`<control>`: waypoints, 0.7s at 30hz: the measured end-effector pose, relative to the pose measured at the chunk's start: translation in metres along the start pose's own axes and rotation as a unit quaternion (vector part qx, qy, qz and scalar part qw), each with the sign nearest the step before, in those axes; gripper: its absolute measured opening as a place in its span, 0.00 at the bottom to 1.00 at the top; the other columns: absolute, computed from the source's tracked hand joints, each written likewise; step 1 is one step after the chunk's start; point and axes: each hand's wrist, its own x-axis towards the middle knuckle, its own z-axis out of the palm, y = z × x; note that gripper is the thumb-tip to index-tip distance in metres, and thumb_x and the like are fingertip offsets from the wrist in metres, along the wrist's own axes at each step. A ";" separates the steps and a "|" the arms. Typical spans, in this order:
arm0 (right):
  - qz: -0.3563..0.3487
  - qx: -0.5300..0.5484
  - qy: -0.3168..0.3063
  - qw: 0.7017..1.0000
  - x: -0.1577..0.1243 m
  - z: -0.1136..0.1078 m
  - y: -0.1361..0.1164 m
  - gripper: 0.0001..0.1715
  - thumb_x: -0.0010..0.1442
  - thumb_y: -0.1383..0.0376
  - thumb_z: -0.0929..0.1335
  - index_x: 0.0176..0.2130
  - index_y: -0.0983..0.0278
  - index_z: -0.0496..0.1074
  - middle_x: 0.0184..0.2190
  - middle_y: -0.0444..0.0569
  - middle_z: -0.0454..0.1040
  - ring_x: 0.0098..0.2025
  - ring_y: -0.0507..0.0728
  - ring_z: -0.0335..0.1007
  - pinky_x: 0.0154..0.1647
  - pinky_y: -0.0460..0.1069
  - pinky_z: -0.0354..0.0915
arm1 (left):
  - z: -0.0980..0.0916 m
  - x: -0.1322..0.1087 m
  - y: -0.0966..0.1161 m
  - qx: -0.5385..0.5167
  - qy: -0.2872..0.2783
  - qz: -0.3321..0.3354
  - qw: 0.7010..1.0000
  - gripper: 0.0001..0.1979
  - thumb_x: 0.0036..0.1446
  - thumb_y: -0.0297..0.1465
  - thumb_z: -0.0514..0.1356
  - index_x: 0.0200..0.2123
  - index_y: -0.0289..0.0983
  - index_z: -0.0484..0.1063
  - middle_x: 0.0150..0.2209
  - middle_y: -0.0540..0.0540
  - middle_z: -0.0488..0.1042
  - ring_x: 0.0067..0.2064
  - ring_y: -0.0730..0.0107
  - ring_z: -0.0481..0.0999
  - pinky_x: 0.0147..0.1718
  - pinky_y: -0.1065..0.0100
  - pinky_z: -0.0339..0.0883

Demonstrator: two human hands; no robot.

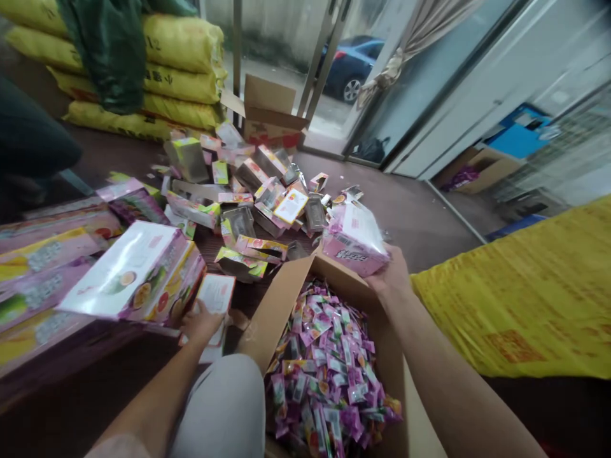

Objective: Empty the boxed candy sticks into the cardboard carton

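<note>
My right hand (pixel 392 272) grips a pink and white carton (pixel 356 238) from its right side, above the far edge of an open cardboard box (pixel 277 305). Inside that box lies a heap of small purple sachets (pixel 329 356). On the left, my left hand (pixel 201 323) is closed on a white box with orange edges (pixel 217 294); some of its fingers are hidden. Beside it rests a large fruit-printed carton (pixel 128 273) with a white top.
Torn, emptied cartons (pixel 241 222) litter the floor ahead. Yellow sacks (pixel 181 83) are stacked at the back left, and another yellow sack (pixel 525 299) lies right. An open brown box (pixel 270 114) stands by the glass door. Fruit-printed cartons (pixel 42 261) line the left.
</note>
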 end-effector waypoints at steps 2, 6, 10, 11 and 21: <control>-0.010 0.004 -0.021 1.000 0.008 0.000 0.001 0.20 0.51 0.59 0.67 0.44 0.63 0.75 0.36 0.49 0.82 0.46 0.64 0.78 0.51 0.64 0.74 | 0.022 0.008 -0.004 0.038 0.016 -0.007 0.999 0.50 0.55 0.51 0.56 0.72 0.28 0.48 0.65 0.14 0.58 0.65 0.28 0.62 0.57 0.39 0.58; -0.010 0.011 -0.032 0.999 0.000 -0.011 0.000 0.19 0.52 0.60 0.66 0.43 0.61 0.76 0.42 0.49 0.82 0.49 0.63 0.77 0.55 0.63 0.72 | 0.038 0.017 -0.002 0.051 0.036 0.014 0.998 0.48 0.57 0.52 0.56 0.73 0.33 0.49 0.70 0.17 0.47 0.67 0.25 0.57 0.58 0.34 0.54; 0.039 -0.015 -0.005 0.999 -0.018 -0.030 0.002 0.16 0.52 0.60 0.66 0.39 0.61 0.78 0.39 0.49 0.82 0.46 0.62 0.78 0.53 0.60 0.73 | 0.015 0.013 0.029 -0.011 0.052 0.067 0.996 0.40 0.62 0.41 0.57 0.71 0.28 0.53 0.70 0.16 0.48 0.68 0.27 0.57 0.60 0.37 0.54; 0.048 -0.036 -0.009 0.998 -0.023 -0.036 0.004 0.15 0.53 0.59 0.66 0.38 0.61 0.78 0.38 0.49 0.82 0.45 0.63 0.78 0.51 0.60 0.74 | 0.004 0.010 0.042 -0.063 0.052 0.103 0.991 0.38 0.63 0.39 0.56 0.71 0.27 0.54 0.68 0.17 0.53 0.66 0.30 0.61 0.61 0.40 0.56; 0.070 -0.159 0.029 0.984 -0.075 -0.055 0.018 0.17 0.53 0.52 0.68 0.31 0.60 0.80 0.27 0.54 0.81 0.34 0.68 0.80 0.46 0.65 0.76 | -0.064 -0.053 0.187 -0.545 -0.315 0.328 0.704 0.39 0.51 0.41 0.72 0.64 0.41 0.66 0.45 0.41 0.77 0.40 0.60 0.76 0.41 0.64 0.72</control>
